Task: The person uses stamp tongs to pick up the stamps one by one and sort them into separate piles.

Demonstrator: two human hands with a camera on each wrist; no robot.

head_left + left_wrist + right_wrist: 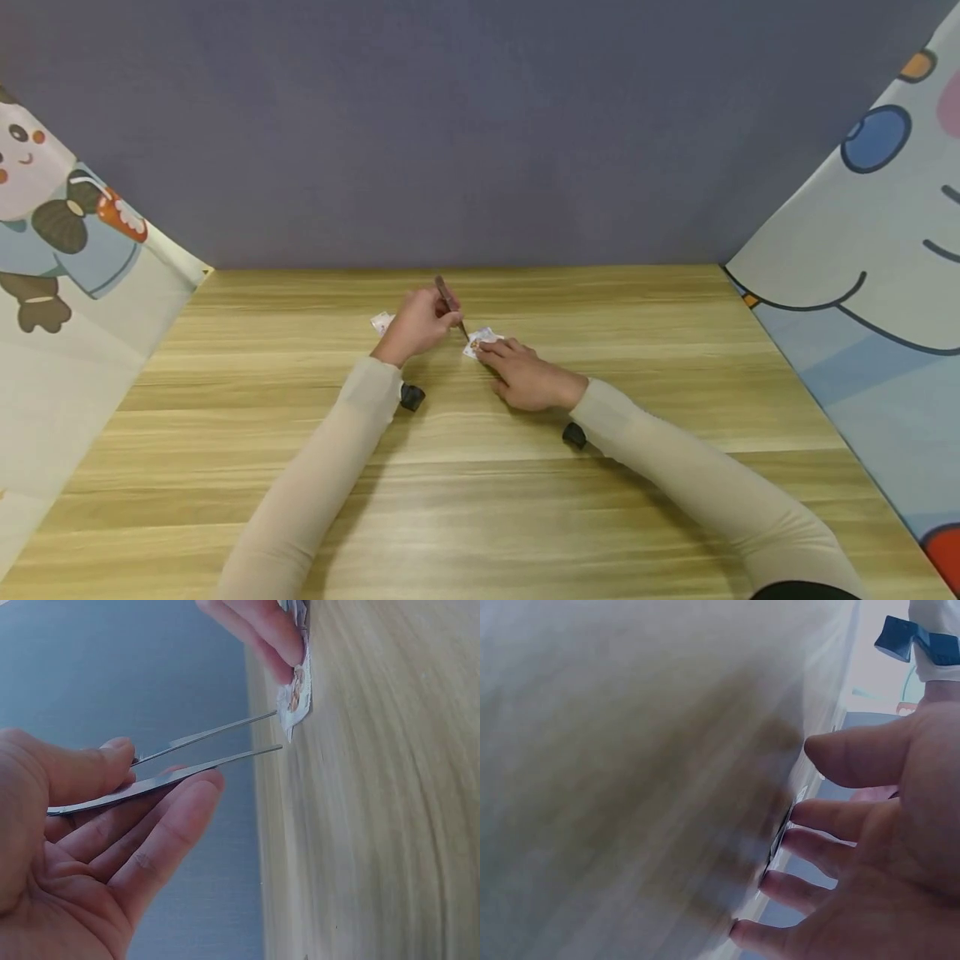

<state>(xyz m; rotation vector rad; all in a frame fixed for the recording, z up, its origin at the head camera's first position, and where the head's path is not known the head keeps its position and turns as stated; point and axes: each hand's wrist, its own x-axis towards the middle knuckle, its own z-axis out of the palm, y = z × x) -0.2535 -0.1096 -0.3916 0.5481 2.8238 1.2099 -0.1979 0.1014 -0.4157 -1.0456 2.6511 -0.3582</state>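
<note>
Evidently, left hand [420, 323]: grips parted tweezers [443, 291].
Right hand [527, 376]: outstretched, resting on printed paper [481, 336].
Paper: could tear if tweezers jab too hard.

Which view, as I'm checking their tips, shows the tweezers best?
Left wrist: the tweezers appear large in the left hand, tips clearly apart. The head view shows them small, tips unclear; in the right wrist view I can't discern them.

No words or numbers are reading legibly; colored print on the small white piece [297, 699] is appearing too indistinct.
</note>
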